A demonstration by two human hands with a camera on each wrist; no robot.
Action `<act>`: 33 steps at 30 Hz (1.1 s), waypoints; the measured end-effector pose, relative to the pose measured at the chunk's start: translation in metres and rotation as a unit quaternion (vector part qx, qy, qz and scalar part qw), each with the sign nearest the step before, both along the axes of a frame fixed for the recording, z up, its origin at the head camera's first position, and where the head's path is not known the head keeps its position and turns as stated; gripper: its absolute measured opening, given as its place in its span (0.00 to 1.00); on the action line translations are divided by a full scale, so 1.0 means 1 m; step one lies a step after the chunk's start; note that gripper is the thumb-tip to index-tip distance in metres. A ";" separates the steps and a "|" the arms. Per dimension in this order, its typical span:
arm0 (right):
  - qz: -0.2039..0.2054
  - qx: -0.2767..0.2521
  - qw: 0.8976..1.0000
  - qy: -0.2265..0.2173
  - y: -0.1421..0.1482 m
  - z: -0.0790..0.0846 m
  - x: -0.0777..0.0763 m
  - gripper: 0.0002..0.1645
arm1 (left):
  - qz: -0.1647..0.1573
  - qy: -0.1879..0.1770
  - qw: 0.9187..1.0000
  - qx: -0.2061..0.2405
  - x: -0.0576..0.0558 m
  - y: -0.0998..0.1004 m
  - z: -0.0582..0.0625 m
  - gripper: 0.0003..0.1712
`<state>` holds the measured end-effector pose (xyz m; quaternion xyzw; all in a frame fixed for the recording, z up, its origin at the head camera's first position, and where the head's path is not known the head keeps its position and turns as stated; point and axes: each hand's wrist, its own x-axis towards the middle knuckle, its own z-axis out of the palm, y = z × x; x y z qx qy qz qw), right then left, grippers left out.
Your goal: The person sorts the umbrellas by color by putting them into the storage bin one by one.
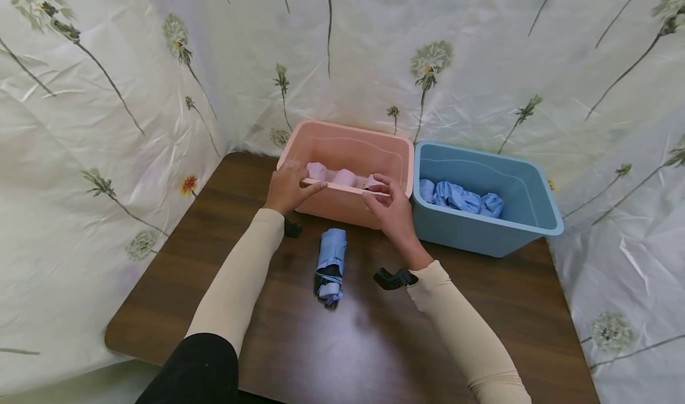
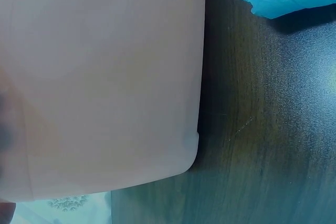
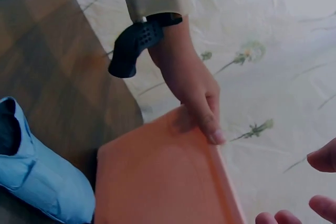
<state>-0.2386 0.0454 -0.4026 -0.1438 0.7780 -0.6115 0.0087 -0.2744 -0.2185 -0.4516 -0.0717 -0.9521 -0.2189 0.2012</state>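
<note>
A pink plastic bin [image 1: 337, 206] stands at the back of the table, with several pale pink rolled bundles [image 1: 344, 178] inside it. My left hand [image 1: 288, 187] grips its left front corner, thumb along the front rim; the right wrist view also shows this left hand [image 3: 195, 95] on the corner. Over the right part of the front rim is my right hand [image 1: 395, 213], its fingers spread near a pink bundle. In the right wrist view, nothing shows between those fingers. A blue rolled fabric bundle [image 1: 333, 252] with a dark opening lies on the table in front of the bin.
A blue plastic bin [image 1: 460, 228] stands right beside the pink one, holding several blue fabric bundles [image 1: 455, 197]. Both rest on a dark wooden table [image 1: 209, 261]. A floral curtain [image 1: 364, 47] hangs behind and along the sides.
</note>
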 end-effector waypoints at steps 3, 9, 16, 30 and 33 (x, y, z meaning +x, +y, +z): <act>0.006 0.002 1.000 0.003 0.002 -0.008 0.006 0.33 | 0.001 0.003 1.000 -0.004 0.000 0.000 -0.001 0.31; 0.006 0.024 1.000 0.006 0.000 -0.023 0.019 0.33 | 0.000 -0.003 1.000 -0.005 -0.001 0.000 -0.003 0.31; -0.005 0.039 0.998 -0.047 -0.003 -0.046 0.027 0.33 | 0.001 0.005 1.000 -0.006 -0.003 -0.001 -0.003 0.32; -0.019 0.123 0.985 -0.116 -0.014 -0.093 0.038 0.36 | 0.002 0.006 1.000 -0.005 -0.001 -0.001 -0.002 0.30; -0.015 0.134 0.984 -0.118 -0.017 -0.101 0.040 0.39 | 0.004 -0.001 1.000 -0.005 0.000 -0.001 -0.001 0.30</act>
